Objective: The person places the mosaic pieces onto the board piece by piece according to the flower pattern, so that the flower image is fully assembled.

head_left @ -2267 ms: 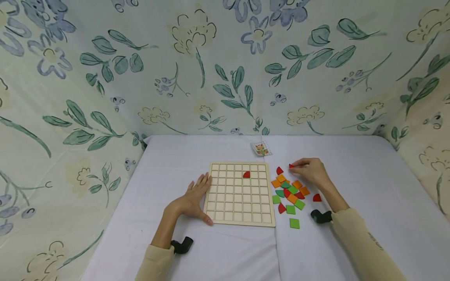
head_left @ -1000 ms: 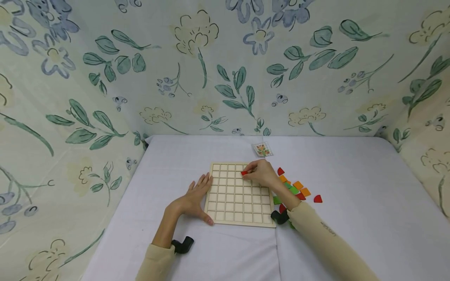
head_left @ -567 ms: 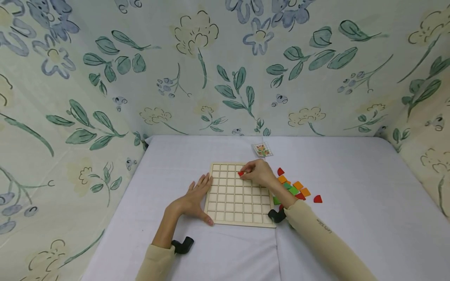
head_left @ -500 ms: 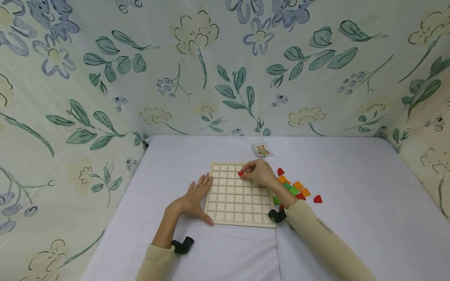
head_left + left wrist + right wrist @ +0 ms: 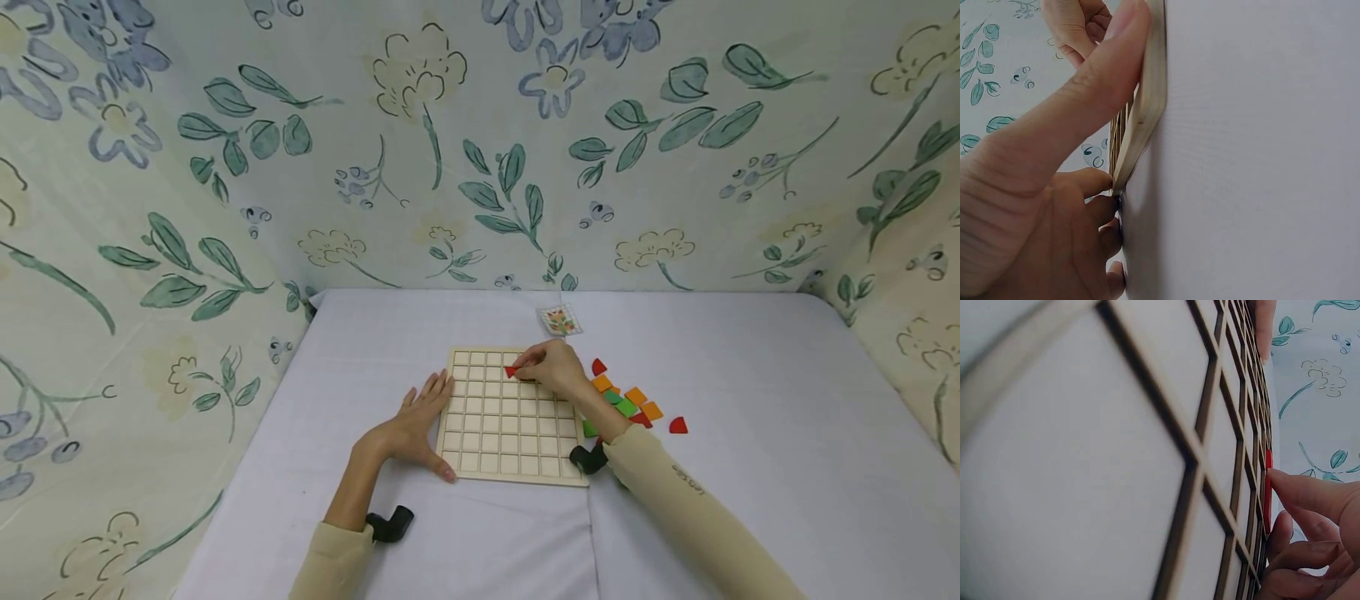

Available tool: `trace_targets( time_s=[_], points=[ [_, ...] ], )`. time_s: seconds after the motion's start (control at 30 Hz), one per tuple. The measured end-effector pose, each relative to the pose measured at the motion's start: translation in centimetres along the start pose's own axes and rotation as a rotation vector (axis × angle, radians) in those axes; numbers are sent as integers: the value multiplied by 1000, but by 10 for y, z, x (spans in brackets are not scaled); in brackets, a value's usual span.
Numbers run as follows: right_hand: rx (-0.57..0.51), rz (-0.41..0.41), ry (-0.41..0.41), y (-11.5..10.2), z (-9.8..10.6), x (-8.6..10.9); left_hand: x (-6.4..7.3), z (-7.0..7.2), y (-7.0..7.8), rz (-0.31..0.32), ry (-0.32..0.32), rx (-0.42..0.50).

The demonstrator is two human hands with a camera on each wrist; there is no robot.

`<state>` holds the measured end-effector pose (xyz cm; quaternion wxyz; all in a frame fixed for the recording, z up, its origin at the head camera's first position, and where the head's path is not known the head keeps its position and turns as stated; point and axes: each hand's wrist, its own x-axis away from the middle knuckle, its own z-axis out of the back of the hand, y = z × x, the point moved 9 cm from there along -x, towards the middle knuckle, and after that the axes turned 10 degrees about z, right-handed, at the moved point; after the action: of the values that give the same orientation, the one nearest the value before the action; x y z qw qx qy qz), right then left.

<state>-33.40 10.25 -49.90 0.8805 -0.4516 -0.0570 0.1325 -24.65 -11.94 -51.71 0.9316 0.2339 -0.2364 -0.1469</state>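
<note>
My left hand [image 5: 414,427] rests at the left edge of a wooden grid board [image 5: 508,443], fingers spread. In the left wrist view, its thumb [image 5: 1100,75] touches the board's side. Over the board's upper part, my right hand [image 5: 555,368] holds a red quarter-circle tile [image 5: 511,372] at its fingertips. The right wrist view shows red [image 5: 1267,503] low against the grid beside the fingertips; whether it is one tile or two is unclear. The grid squares under the right hand are hidden.
Orange, green and red tiles [image 5: 626,407] lie loosely right of the board, partly behind the right forearm. A lone red tile [image 5: 678,425] sits farther right. Behind the board lies a small patterned card [image 5: 560,320]. White cloth [image 5: 360,333] covers the table.
My right hand has brought a red tile from the loose tiles over to the board, then shifted slightly left. It now covers the red tile seen earlier on the grid. The left hand stays put.
</note>
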Motion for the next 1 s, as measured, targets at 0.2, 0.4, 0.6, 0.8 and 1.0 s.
trace_targets(
  time_s=[0.2,0.4,0.6,0.8,1.0],
  points=[
    [4,-17,2,0,1,-1,0,0,1,1,-3,-1],
    [-22,-26,9,2,9,4,0,1,1,0,-1,-7],
    [-24,-47,24,12,33,15,1,0,0,1,-3,-3],
    [-49,-104,56,35,66,27,1,-1,0,5,-9,-8],
    [-30,-174,84,59,92,38,1,-1,1,-1,-5,-1]
  ],
)
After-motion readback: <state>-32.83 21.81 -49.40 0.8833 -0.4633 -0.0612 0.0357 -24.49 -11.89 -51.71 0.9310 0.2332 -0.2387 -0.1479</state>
